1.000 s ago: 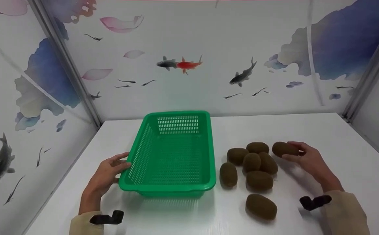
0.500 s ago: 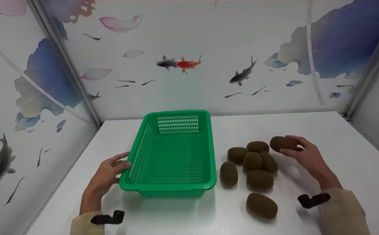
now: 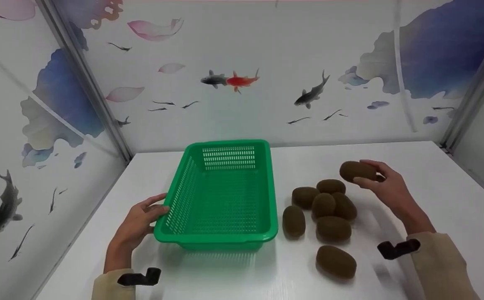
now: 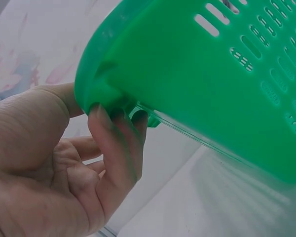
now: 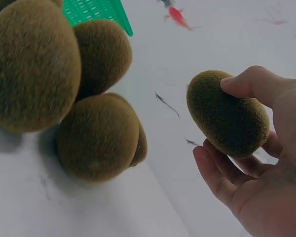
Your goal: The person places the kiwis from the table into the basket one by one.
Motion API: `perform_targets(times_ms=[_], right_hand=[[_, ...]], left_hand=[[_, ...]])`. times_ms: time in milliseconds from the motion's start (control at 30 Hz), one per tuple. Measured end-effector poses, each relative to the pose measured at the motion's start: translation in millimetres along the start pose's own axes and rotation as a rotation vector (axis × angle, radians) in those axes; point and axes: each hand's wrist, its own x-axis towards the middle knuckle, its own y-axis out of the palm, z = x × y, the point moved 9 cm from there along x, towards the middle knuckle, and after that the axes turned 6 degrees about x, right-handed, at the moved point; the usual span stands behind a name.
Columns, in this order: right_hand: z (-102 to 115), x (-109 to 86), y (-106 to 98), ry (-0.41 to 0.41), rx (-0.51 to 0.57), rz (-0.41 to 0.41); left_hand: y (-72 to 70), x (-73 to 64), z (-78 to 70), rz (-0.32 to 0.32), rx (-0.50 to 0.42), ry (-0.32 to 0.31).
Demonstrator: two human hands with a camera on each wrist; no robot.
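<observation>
A green plastic basket point(image 3: 221, 239) with slotted walls stands left of centre, nothing inside it. My left hand point(image 3: 135, 223) grips its left rim; in the left wrist view the fingers point(image 4: 116, 143) curl under the rim's edge. On the right, my right hand point(image 3: 392, 187) holds a brown fuzzy kiwi point(image 3: 356, 171) above the table, beyond the pile. The right wrist view shows the thumb on top of this kiwi point(image 5: 227, 116) and the fingers beneath. Several more kiwis point(image 3: 333, 229) lie between the basket and my right hand, most of them bunched together.
One kiwi point(image 3: 336, 262) lies apart, nearer the front of the white table point(image 3: 225, 283). Another kiwi point(image 3: 294, 221) sits close beside the basket's right wall. White panels point(image 3: 242, 50) printed with fish and petals enclose the table at the back and sides.
My right hand has lifted the kiwi off the table, moving up and slightly left. The left hand and the basket have stayed in place.
</observation>
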Motion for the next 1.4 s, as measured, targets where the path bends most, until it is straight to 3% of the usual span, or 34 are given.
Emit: perform_targets(times_ms=[700,900,1400], right_hand=[[69,34.8,33,-0.043,-0.001,0.098],[89,41.8,49,-0.042,-0.013,0.129],[135,62.1,91,-0.128,-0.027,0.153]], left_hand=[[1.8,2.8,-2.5,-0.005,0.007,0.033],[1.7,1.9,-2.7,-0.002,0.003,0.031],[2.0,2.1,0.9,-0.016,0.006,0.038]])
